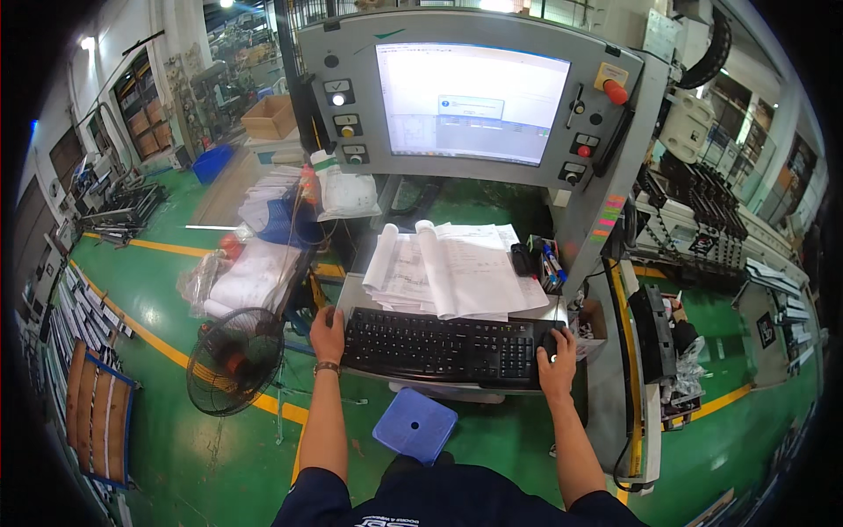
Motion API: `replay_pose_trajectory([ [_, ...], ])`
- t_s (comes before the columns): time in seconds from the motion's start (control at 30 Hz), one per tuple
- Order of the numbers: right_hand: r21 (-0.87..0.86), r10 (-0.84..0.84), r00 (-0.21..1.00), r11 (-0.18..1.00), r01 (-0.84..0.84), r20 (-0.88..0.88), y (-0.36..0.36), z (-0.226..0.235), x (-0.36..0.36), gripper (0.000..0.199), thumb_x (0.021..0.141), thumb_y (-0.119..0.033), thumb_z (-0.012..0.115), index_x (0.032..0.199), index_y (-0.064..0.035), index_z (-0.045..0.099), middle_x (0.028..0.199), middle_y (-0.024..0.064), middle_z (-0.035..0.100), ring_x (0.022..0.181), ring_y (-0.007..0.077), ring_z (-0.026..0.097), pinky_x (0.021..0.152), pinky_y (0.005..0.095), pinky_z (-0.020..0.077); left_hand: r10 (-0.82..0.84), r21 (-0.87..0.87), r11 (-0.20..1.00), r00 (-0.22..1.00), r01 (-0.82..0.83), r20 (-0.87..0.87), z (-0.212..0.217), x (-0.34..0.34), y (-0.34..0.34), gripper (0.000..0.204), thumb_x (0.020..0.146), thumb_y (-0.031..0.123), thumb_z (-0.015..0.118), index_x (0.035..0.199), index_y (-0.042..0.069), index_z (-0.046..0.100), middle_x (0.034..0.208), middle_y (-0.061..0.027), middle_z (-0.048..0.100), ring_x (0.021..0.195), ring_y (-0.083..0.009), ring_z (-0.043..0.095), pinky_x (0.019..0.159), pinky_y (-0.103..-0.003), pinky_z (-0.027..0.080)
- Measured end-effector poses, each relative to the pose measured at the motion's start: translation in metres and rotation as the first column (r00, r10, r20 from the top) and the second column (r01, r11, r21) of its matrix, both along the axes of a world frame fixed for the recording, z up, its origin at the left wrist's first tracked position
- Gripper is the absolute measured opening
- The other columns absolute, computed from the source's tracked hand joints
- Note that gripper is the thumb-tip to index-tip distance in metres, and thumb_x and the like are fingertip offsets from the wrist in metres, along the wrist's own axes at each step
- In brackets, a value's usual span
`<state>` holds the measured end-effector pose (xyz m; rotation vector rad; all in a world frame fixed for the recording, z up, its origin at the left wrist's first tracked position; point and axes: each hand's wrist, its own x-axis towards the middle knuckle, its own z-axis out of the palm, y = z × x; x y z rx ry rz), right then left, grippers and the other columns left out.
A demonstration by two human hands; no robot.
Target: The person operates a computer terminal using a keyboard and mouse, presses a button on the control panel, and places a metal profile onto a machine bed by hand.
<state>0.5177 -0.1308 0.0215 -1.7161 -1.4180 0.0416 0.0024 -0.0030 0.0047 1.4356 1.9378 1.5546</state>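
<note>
My right hand (pixel 557 363) is closed over a dark computer mouse (pixel 551 341) at the right end of the black keyboard (pixel 430 347). My left hand (pixel 327 338) is at the left edge of the keyboard shelf (pixel 355 293), its fingers curled; a dark patch shows at them, but what they grip is hidden. Behind the keyboard lies a stack of papers (pixel 483 277), some sheets rolled back. Above, a lit monitor (pixel 474 97) set in a grey control panel (pixel 351 53) displays a small dialog box over a pale window.
A pen holder (pixel 551 268) stands right of the papers. The panel has a red emergency-stop button (pixel 616 91). A black fan (pixel 235 362) is at my left, a blue stool (pixel 415 425) below the shelf. A white bag (pixel 347 189) sits behind; machinery (pixel 694 211) flanks the right.
</note>
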Motion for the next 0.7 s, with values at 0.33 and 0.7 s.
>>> replay_pose_trajectory([
  [0.33, 0.096, -0.013, 1.0, 0.995, 0.014, -0.011, -0.0029, 0.0003, 0.0001, 0.056, 0.091, -0.013, 0.077, 0.144, -0.0008, 0.062, 0.154, 0.021, 0.055, 0.138, 0.0439, 0.057, 0.113, 0.0488, 0.0491, -0.003, -0.003, 1.0, 1.0, 0.003, 0.005, -0.0054, -0.0021, 0.0032, 0.033, 0.103, 0.026, 0.076, 0.122, -0.002, 0.076, 0.112, -0.0197, 0.08, 0.105, -0.0338, 0.078, 0.095, -0.042, 0.059],
  [0.7, 0.01, -0.02, 1.0, 1.0, 0.02, 0.007, 0.0006, -0.0002, 0.0004, 0.058, 0.093, -0.017, 0.077, 0.146, -0.0001, 0.06, 0.155, 0.0234, 0.053, 0.138, 0.0459, 0.056, 0.115, 0.0506, 0.0478, -0.006, 0.013, 1.0, 1.0, 0.006, 0.003, -0.0085, -0.0035, 0.0044, 0.034, 0.103, 0.027, 0.075, 0.121, -0.002, 0.075, 0.112, -0.0204, 0.08, 0.105, -0.035, 0.077, 0.094, -0.043, 0.059],
])
